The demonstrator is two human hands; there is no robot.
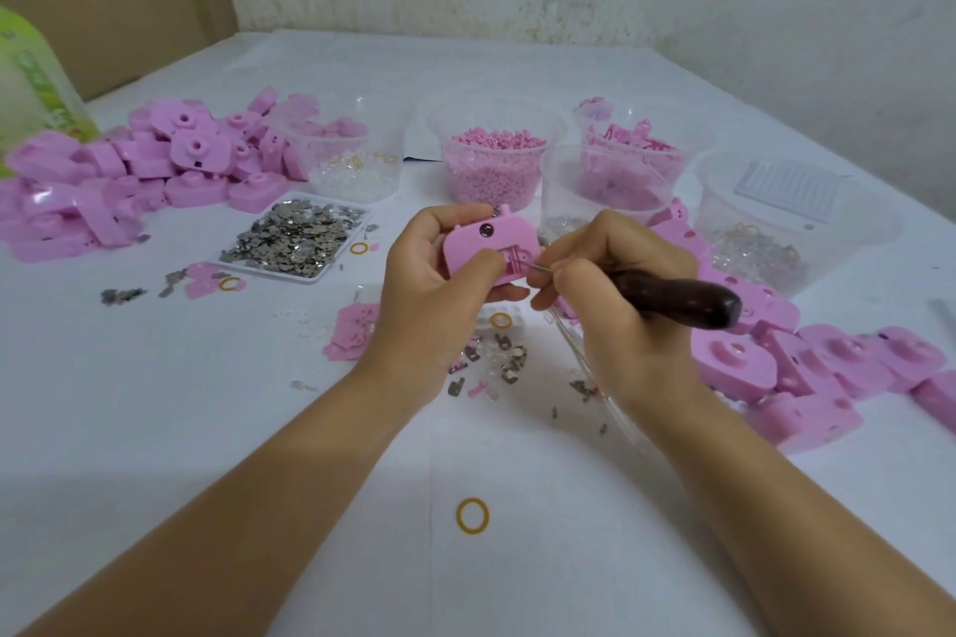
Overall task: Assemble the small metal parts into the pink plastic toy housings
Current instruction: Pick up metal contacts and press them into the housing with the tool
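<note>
Above the white table (155, 429), the left hand (429, 285) gripped a pink housing (489, 243), thumb across its face and fingers curled behind it. The right hand (621, 310) clenched a dark-handled pick (683, 300), its thin tip touching the ribbed slot just beside the left thumb. Loose metal parts (295, 238) filled a tray (339, 260) farther left.

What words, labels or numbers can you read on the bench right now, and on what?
No text is legible.
Green bottle label: print present, too blurred to read.
Pink housing in the left hand: no lettering shows.
Dark-handled pick in the right hand: no marks show.
White ridged card in the clear tub: ridges only.
</note>
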